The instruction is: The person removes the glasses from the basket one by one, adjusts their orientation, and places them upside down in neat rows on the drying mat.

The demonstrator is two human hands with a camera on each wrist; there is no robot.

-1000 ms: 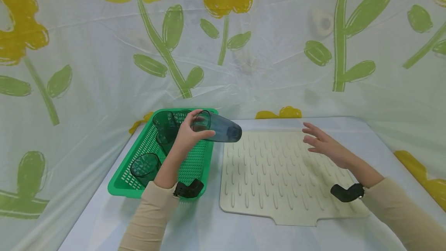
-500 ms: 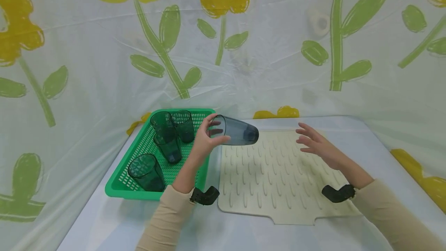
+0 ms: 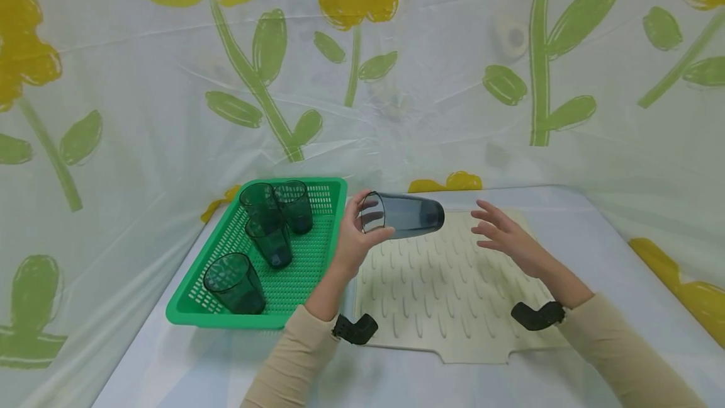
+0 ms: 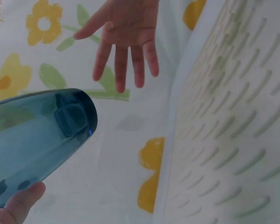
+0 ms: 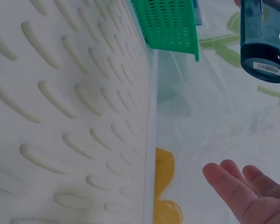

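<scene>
A blue-grey glass (image 3: 416,215) is held sideways in the air above a ridged cream mat (image 3: 447,294). It is gripped near its rim by the left hand (image 3: 354,238), and its base is pointed toward the right hand (image 3: 508,239), which is held apart from it, fingers extended and nothing grasped. At the left, four more glasses (image 3: 236,285) are contained in a green basket (image 3: 308,269) set on a white table (image 3: 187,370).
</scene>
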